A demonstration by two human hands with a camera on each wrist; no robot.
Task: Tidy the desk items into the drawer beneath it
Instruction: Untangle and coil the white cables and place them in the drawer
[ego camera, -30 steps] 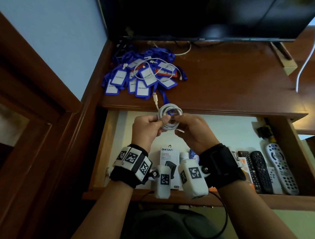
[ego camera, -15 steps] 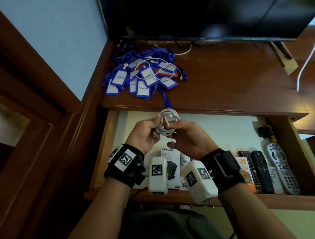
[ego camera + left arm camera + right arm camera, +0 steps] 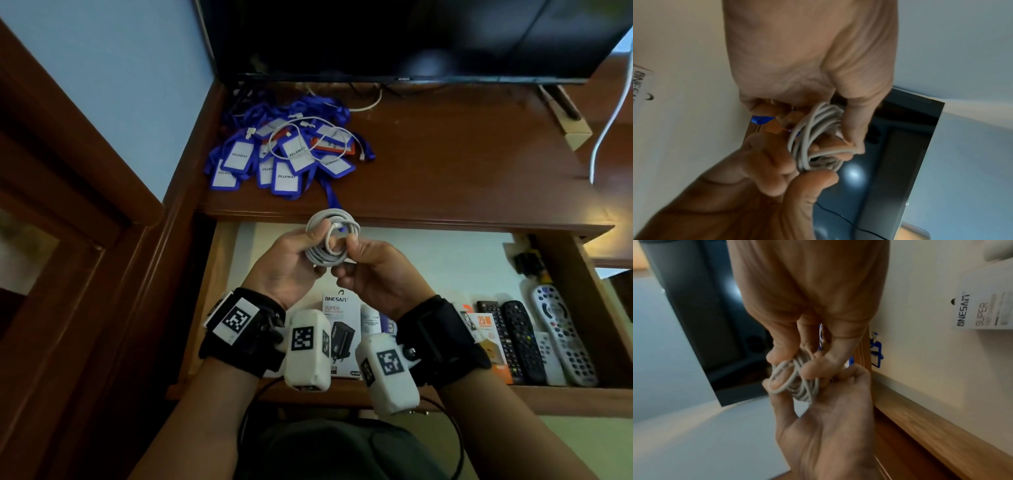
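My left hand (image 3: 291,260) and right hand (image 3: 371,270) both pinch the coiled white cable (image 3: 330,240) above the open drawer (image 3: 445,253), keeping its loops bundled for stowing.

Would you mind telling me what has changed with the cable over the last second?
The loose plug end that trailed up over the desk edge has been wound in, so the white cable is now a closed coil. The left hand and right hand still grip it above the open drawer. The blue badge pile and remotes have not moved.
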